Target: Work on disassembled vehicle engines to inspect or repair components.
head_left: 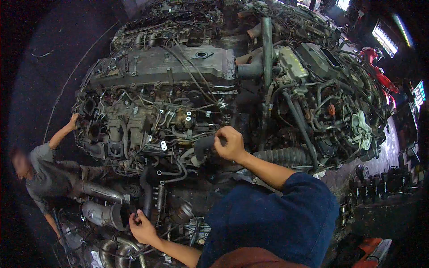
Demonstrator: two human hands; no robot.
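A large, greasy engine [134,111] with a grey valve cover [165,67] lies in front of me. On its near right side my right hand [231,144] is closed round the end of a bent black rubber hose [204,146]; the fingertips are partly hidden. Lower left, my left hand [145,228] has its thumb and forefinger apart, with nothing visible between them. It is beside the black mouth of a grey metal pipe [100,214]. Just above that hand hangs a dark curved hose [146,187]. Thin metal tubes [178,172] lie between my two hands.
A co-worker [58,169] crouches at the left, one hand [73,121] on the engine's left end. Another engine [321,102] stands at right, with a vertical metal pipe [267,58] between the two. A ribbed hose [286,156] runs beside my right forearm. White cloth [361,127] hangs farther right.
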